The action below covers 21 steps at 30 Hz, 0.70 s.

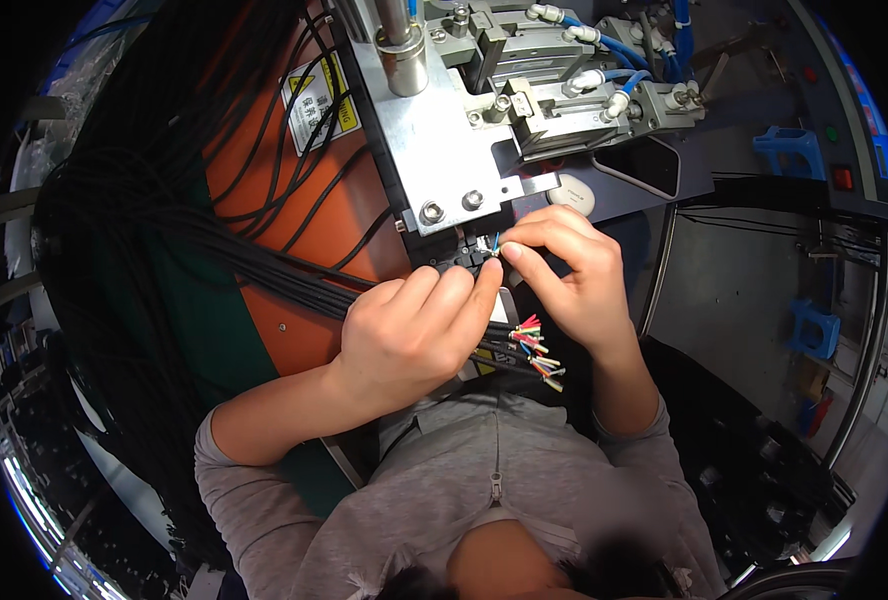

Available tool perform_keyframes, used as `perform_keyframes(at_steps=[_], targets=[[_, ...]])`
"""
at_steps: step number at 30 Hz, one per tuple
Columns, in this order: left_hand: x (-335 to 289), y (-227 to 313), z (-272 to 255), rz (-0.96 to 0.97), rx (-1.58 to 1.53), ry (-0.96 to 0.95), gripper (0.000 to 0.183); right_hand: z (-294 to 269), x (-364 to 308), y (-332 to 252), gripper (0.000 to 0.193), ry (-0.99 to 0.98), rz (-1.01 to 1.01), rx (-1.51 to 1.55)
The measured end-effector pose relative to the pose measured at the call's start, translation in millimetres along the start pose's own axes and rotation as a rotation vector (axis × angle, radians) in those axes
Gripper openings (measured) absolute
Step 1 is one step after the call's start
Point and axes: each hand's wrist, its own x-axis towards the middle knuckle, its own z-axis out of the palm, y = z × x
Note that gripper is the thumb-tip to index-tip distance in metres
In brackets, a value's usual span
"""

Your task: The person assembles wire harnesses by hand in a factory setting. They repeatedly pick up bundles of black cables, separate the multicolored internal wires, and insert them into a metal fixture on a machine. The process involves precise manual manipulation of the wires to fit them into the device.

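Note:
My right hand (574,272) pinches a thin wire (497,241) between thumb and forefinger, at a small black fixture (456,258) under the front edge of a metal plate (434,150). My left hand (414,322) is closed, its forefinger stretched to the same spot and almost meeting the right fingertips. Its thumb is hidden, so what it grips does not show. Below my left hand, several black cables end in stripped, coloured wire ends (536,345) in red, white, blue and yellow.
A thick bundle of black cables (284,270) runs across an orange surface (294,335) on the left. Pneumatic cylinders (554,90) with blue hoses stand behind the plate. To the right lie a white rounded case (571,196) and a phone (640,165); blue stools (790,150) stand beyond.

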Motion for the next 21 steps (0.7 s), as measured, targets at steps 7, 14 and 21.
perform_keyframes(at_steps=[7,14,21], targets=[[1.6,7.1,-0.9,-0.113,0.116,-0.089,0.033,13.3,3.1,-0.2,0.005,0.037,-0.088,-0.143],[1.5,6.0,0.3,-0.115,0.106,-0.054,0.031,20.6,1.8,7.0,0.003,0.120,-0.103,-0.105],[3.9,-5.9,5.2,-0.141,-0.019,0.032,0.031,27.3,-6.1,18.6,0.004,0.046,0.411,0.407]])
